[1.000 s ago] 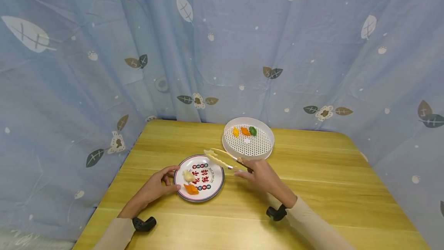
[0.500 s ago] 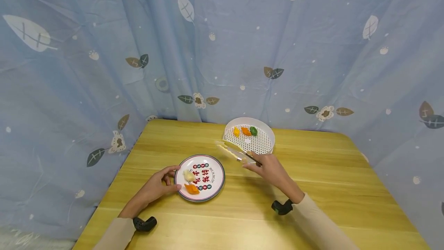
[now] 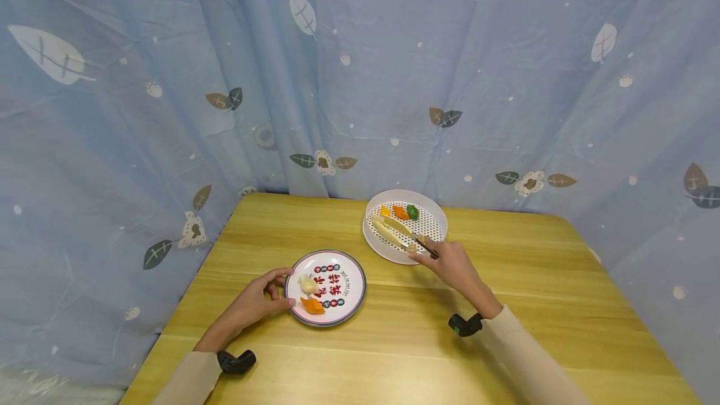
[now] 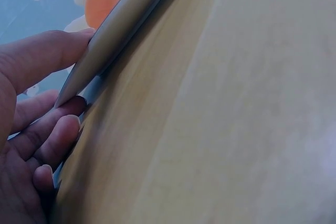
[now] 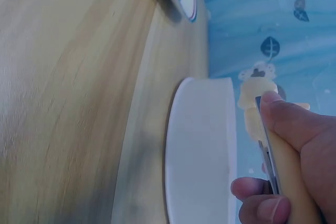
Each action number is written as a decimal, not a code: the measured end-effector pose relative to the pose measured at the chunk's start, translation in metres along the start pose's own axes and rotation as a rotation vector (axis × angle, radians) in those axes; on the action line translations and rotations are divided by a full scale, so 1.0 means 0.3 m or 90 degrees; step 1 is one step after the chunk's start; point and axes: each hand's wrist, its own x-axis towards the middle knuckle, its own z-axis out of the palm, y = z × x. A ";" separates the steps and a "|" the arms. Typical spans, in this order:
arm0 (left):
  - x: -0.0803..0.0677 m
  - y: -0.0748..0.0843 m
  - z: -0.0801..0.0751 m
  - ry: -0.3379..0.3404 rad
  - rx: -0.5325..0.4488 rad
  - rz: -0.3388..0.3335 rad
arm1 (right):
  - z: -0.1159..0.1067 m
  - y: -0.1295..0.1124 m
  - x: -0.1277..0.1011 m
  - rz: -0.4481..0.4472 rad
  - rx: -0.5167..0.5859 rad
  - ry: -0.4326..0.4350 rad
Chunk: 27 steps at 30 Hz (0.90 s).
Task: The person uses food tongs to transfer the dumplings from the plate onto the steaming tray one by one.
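Observation:
My left hand [image 3: 250,304] pinches the left rim of a round white plate [image 3: 350,283] with red lettering, thumb on top and fingers at the underside. A pale dumpling [image 3: 307,284] and an orange dumpling [image 3: 312,306] lie on the plate's left half. My right hand [image 3: 458,267] grips a pair of tongs [image 3: 389,235] with pale yellow tips. The tongs reach over a white perforated steamer tray [image 3: 390,255], their ends apart near a yellow dumpling [image 3: 385,210], which they partly cover. Beside it sit an orange dumpling [image 3: 400,212] and a green dumpling [image 3: 412,212].
Everything stands on a wooden table [image 3: 534,305]. A blue patterned curtain [image 3: 360,80] hangs right behind the table's back edge and along the sides. The steamer tray's raised wall [image 5: 202,150] shows in the right wrist view.
My right hand has carried the tongs rightward and away from me, from the plate's edge to over the steamer tray. My left hand and the plate have stayed in place.

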 end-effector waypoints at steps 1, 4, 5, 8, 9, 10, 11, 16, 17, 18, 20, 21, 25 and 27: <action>0.000 0.001 0.000 -0.001 0.002 0.001 | 0.001 0.006 0.002 0.003 -0.007 0.000; -0.001 0.001 -0.001 -0.001 0.003 -0.003 | 0.006 0.017 0.008 0.010 -0.017 -0.006; -0.002 0.002 -0.002 0.000 0.004 -0.004 | 0.007 0.020 0.010 0.014 -0.018 -0.009; -0.001 0.001 -0.003 -0.004 0.007 0.000 | 0.009 0.026 0.017 0.027 -0.020 -0.021; 0.000 0.000 -0.002 -0.002 0.006 0.001 | 0.010 0.027 0.020 0.031 -0.021 -0.025; -0.001 0.000 -0.002 -0.002 0.006 0.005 | 0.012 0.028 0.024 0.034 -0.023 -0.030; -0.001 -0.001 -0.002 -0.002 0.006 0.009 | 0.013 0.028 0.029 0.037 -0.025 -0.033; -0.002 0.004 0.003 0.009 0.004 0.015 | 0.018 0.028 0.057 0.046 -0.029 -0.045; -0.003 0.007 0.005 0.011 0.005 0.013 | 0.019 0.027 0.063 0.049 -0.028 -0.047; -0.005 0.011 0.007 0.013 0.006 0.011 | 0.019 0.026 0.069 0.052 -0.030 -0.051; -0.014 0.034 0.010 0.015 0.007 0.008 | 0.020 0.024 0.079 0.058 -0.033 -0.059; -0.019 0.048 0.011 0.015 0.006 0.007 | 0.020 0.023 0.084 0.062 -0.030 -0.063; -0.042 0.100 0.009 0.014 0.004 0.027 | 0.021 0.019 0.102 0.068 -0.034 -0.080; -0.039 0.095 0.007 0.014 0.005 0.030 | 0.019 0.015 0.109 0.066 -0.034 -0.087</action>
